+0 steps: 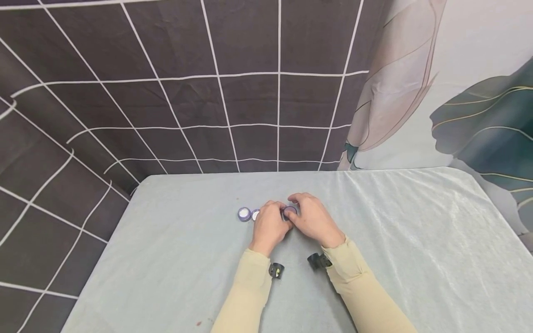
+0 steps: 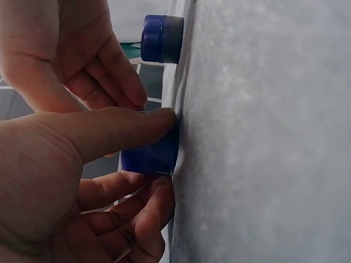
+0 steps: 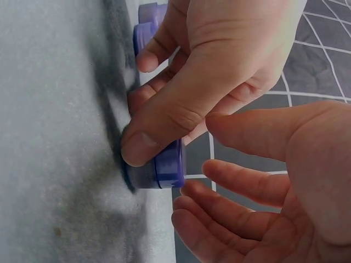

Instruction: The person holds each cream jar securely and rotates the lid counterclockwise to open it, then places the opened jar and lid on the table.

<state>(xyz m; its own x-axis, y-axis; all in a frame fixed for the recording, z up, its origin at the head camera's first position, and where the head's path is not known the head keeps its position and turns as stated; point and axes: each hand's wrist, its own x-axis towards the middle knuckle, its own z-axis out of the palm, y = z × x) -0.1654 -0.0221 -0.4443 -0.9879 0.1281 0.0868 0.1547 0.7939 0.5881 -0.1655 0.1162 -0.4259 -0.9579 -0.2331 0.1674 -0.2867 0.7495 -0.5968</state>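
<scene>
My left hand (image 1: 269, 225) holds a small round purple jar (image 1: 290, 210) low at the tablecloth. In the right wrist view its thumb presses along the side of this jar (image 3: 171, 167), under a purple lid. Around the top hovers my right hand (image 1: 314, 219), thumb and fingers spread, fingertips right at the lid's edge. To the left, a purple jar with a white top face (image 1: 244, 213) stands beside a similar one (image 1: 256, 214), partly hidden by my left hand. Another purple jar (image 2: 162, 38) shows in the left wrist view.
A pale grey velvety cloth (image 1: 166, 259) covers the table. Behind it hangs a dark curtain with a white grid (image 1: 250, 101), and a leaf-patterned curtain (image 1: 470, 101) at the right. Black wrist cameras (image 1: 276, 270) sit by both cuffs.
</scene>
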